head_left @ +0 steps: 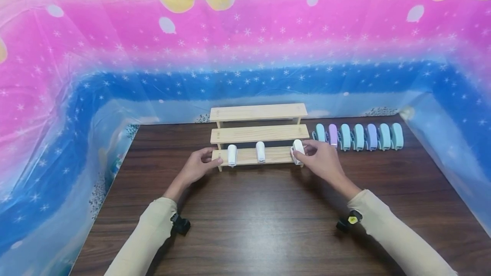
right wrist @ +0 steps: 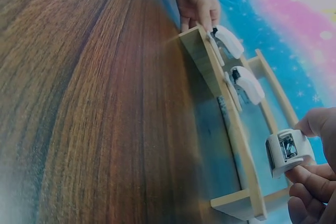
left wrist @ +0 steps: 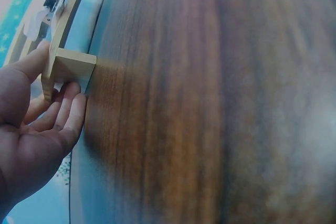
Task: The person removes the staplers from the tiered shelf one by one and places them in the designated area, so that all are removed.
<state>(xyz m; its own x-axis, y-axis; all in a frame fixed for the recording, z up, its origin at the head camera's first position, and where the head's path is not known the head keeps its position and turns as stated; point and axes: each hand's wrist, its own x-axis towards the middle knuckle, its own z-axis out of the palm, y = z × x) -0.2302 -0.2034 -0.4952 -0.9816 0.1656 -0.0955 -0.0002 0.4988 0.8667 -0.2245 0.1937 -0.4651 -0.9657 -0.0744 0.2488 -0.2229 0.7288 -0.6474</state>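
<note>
A three-tier wooden rack [head_left: 259, 133] stands near the back of the table. At the left end of its lowest tier, my left hand [head_left: 198, 166] grips the board [left wrist: 51, 72], thumb on top and fingers underneath. Two white mini staplers stand on that tier, one at the left [head_left: 232, 155] and one in the middle [head_left: 260, 151]. Over the tier's right end, my right hand [head_left: 323, 159] pinches a third white mini stapler [right wrist: 287, 149] between thumb and fingers; in the right wrist view it is tilted, its metal front showing. I cannot tell whether it touches the board.
Right of the rack, several mini staplers stand in a row: teal ones [head_left: 358, 136], a pink-purple one [head_left: 333, 136] and a lavender one [head_left: 371, 136]. A patterned cloth [head_left: 245, 76] hangs behind and beside the brown wood-grain table [head_left: 253, 225].
</note>
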